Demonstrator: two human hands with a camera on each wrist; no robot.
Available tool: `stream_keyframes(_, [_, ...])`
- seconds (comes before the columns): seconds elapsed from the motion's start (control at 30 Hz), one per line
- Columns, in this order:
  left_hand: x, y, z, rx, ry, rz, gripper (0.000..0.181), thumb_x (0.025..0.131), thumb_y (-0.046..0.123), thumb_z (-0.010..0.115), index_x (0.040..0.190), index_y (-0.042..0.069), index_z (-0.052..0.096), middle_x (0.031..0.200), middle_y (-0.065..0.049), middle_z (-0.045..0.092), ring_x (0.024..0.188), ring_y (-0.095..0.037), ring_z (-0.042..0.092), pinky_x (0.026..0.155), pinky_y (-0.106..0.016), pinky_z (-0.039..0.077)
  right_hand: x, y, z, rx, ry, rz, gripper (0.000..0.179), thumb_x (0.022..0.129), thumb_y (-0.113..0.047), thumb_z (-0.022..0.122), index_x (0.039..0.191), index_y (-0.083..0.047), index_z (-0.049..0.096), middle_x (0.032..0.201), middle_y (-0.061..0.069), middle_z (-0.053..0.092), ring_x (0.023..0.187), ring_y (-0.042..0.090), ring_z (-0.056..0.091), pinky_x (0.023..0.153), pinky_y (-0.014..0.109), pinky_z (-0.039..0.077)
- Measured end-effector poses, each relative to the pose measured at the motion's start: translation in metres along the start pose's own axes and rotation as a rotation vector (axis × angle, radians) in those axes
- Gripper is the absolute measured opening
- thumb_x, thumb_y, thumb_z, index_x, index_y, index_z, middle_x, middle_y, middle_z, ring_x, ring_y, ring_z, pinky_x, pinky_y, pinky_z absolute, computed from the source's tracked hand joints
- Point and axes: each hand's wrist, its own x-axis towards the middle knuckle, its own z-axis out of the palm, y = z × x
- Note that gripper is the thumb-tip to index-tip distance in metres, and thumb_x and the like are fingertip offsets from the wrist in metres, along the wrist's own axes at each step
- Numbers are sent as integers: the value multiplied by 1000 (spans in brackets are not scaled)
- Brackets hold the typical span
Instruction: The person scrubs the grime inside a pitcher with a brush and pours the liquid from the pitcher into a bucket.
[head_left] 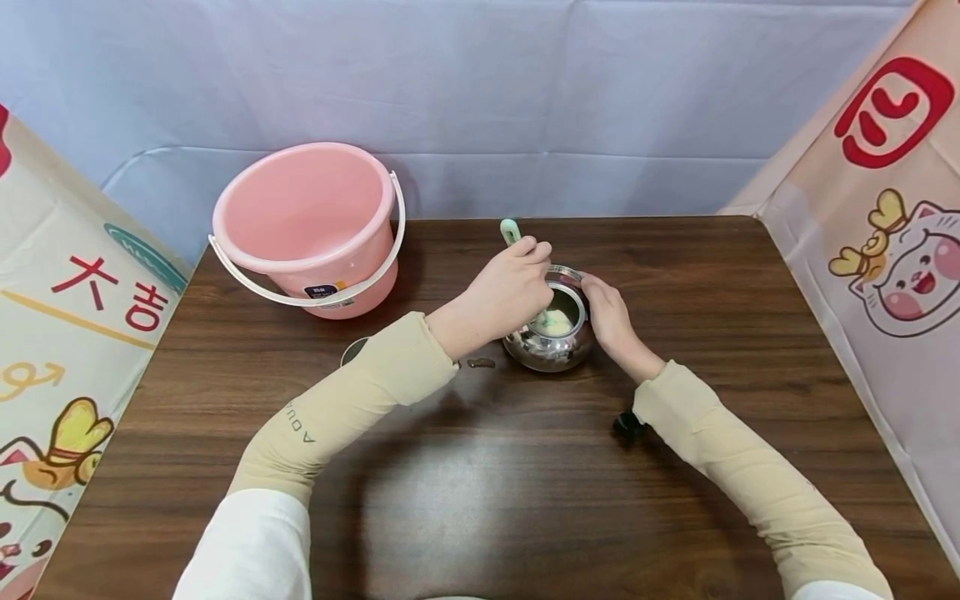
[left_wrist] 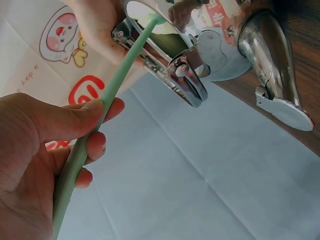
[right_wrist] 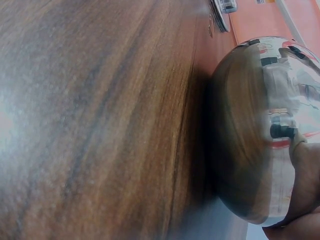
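My left hand (head_left: 510, 287) grips the green handle of a cup brush (left_wrist: 117, 77), with thumb and fingers closed around it. The brush's pale head (head_left: 555, 322) is inside a shiny round metal teapot (head_left: 551, 358), seen through its open mouth. Cupped against the teapot's right side is my right hand (head_left: 611, 321); its thumb side shows against the polished wall in the right wrist view. The left wrist view shows the teapot's spout (left_wrist: 270, 60) with a small flap (left_wrist: 287, 112) and a folded metal handle (left_wrist: 187, 85) by the rim.
A pink bucket (head_left: 337, 258) with a white handle stands at the back left of the brown wooden table (head_left: 675, 517). A round metal lid-like piece (head_left: 352, 350) lies partly hidden under the left forearm. Near the right sleeve is a small black object (head_left: 628, 425). Cloth screens surround the table.
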Motion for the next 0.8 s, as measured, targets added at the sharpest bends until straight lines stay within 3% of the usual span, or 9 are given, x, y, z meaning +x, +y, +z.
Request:
stream_keyframes(0.43, [0,3,6,9,40,-47,24,82,9,54,63,19,66,78,-1,60,83,-20,39,80,-30,26,1,0,0,10,-9,5,48,99,-27,24,129,2,47,131,19,47,125,27,39,104,39,27])
stream_keyframes(0.8, [2,6,6,124,61,-88,28,87,3,47,74,14,70,75,0,59,84,-20,35,82,-29,24,1,1,0,4,-4,2,49,98,-28,25,128,2,49,131,18,48,125,28,39,105,38,27])
